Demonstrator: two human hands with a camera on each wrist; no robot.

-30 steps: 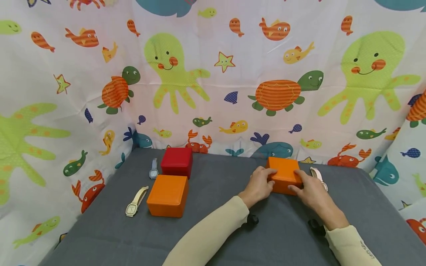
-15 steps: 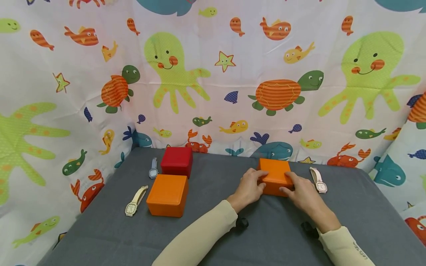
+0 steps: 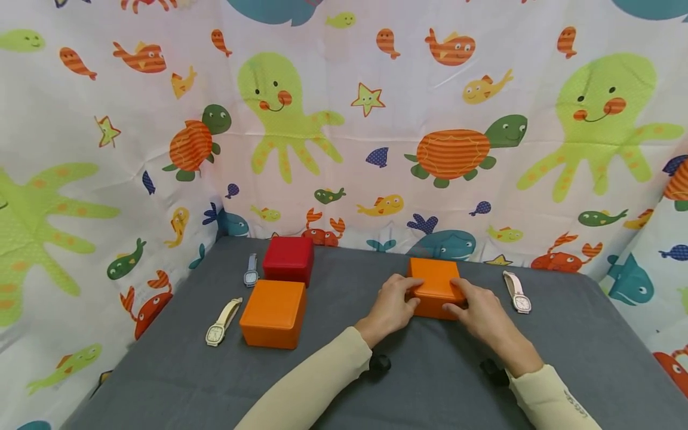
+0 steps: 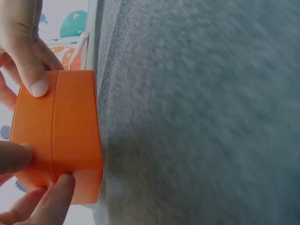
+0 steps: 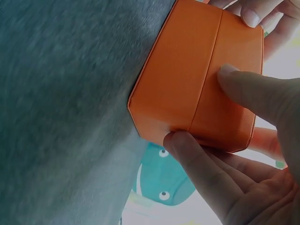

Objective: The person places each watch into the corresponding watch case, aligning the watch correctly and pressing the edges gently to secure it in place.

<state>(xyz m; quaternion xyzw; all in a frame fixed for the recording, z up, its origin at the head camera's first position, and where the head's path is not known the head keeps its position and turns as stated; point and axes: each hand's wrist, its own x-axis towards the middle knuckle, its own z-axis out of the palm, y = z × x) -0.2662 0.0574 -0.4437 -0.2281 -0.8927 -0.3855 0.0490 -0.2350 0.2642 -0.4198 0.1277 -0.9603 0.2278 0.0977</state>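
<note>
Between the two hands sits a closed orange box [image 3: 434, 278] on the grey cloth, near the back of the table. My left hand [image 3: 391, 304] grips its left side, thumb at the front and fingers along the side and top edge. On the opposite side my right hand [image 3: 481, 312] holds it the same way. A lid seam runs round the orange box [image 4: 75, 122] in the left wrist view, with no gap showing. In the right wrist view, the right thumb presses the box front [image 5: 187, 70] above the seam and the fingers lie against its side.
Right of the hands lies a pale-strapped watch [image 3: 518, 292]. At the left stand another orange box [image 3: 273, 313] and a red box [image 3: 288, 260] behind it. Beside them lie a cream-strapped watch [image 3: 223, 322] and a grey-blue watch [image 3: 251, 272]. A patterned curtain [image 3: 344, 149] hangs behind.
Both hands have slid the orange box leftward and slightly nearer. The pale-strapped watch at the right, partly covered by the right hand before, now shows fully.
</note>
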